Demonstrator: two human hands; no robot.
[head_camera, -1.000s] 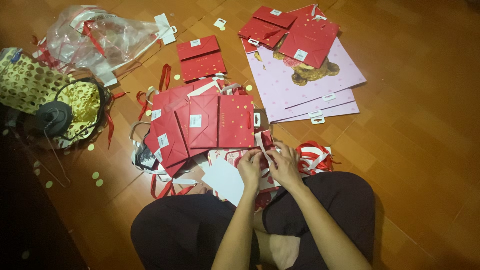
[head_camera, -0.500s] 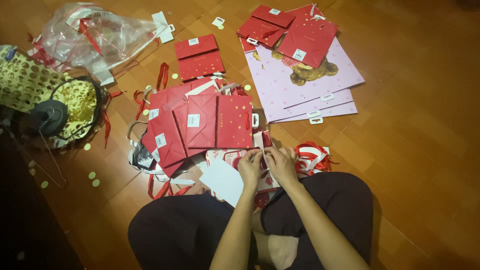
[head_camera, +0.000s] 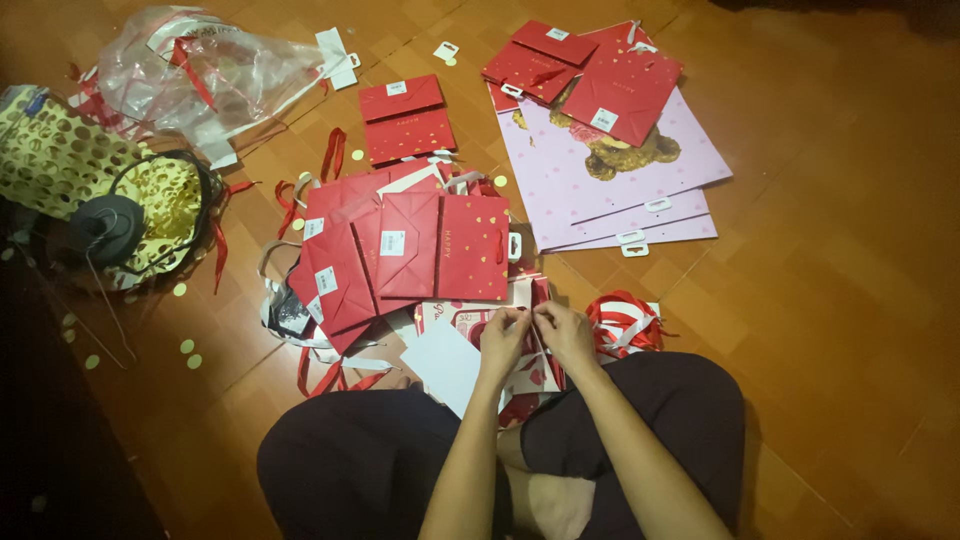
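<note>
pink gift bags w/ teddy bear print (head_camera: 640, 165) lie stacked at back right, small red bags (head_camera: 590, 70) on top. crumpled clear plastic bag (head_camera: 210, 70) back left. gold-dotted bag (head_camera: 70, 170) far left on wooden floor (head_camera: 840, 300).

Your arms are bare from the lower edge of the view up to the wrists; no sleeves, watch, bracelet or rings show on them. Your left hand (head_camera: 503, 335) and right hand (head_camera: 565, 333) are ungloved. You wear dark trousers (head_camera: 360, 465), close to black, of plain cloth with no print or visible seams, covering both legs. One bare foot (head_camera: 555, 505) shows between them.
</note>
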